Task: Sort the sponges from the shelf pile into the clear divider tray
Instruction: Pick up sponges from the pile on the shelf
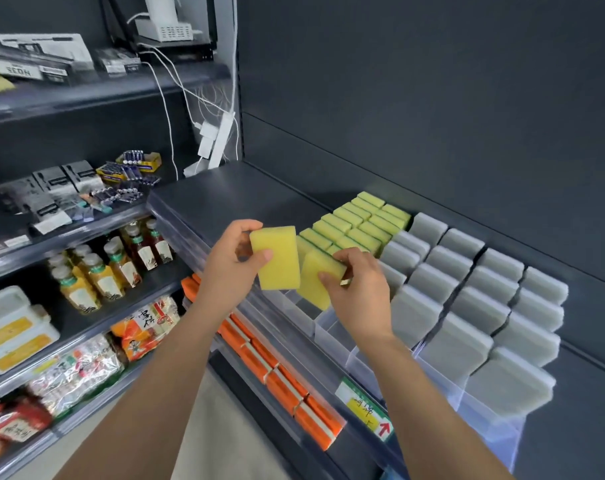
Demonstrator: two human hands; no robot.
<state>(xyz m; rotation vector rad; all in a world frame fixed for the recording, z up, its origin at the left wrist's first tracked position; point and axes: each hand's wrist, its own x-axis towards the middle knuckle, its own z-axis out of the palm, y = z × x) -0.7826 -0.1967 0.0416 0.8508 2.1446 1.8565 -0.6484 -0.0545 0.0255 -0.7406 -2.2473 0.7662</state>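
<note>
So, the clear divider tray (358, 362) runs toward 3 o'clock, with grey sponges (467, 306) filling that side and yellow-green sponges (360, 220) at 1. The left hand (232, 268) has its fingers clamped on a plain yellow sponge (277, 258) dead centre. The right hand (360, 292) pinches a second sponge (318, 278) just beside it. They're probably light and squishy, so grab the edges gently.

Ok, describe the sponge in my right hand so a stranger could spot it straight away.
On the dark shelf sits a clear tray, grey sponges right, yellow sponges left. In front of the yellow rows, each hand holds a yellow sponge. Yours is the tilted sponge, lower down in the right hand; the left hand holds the higher sponge.
</note>
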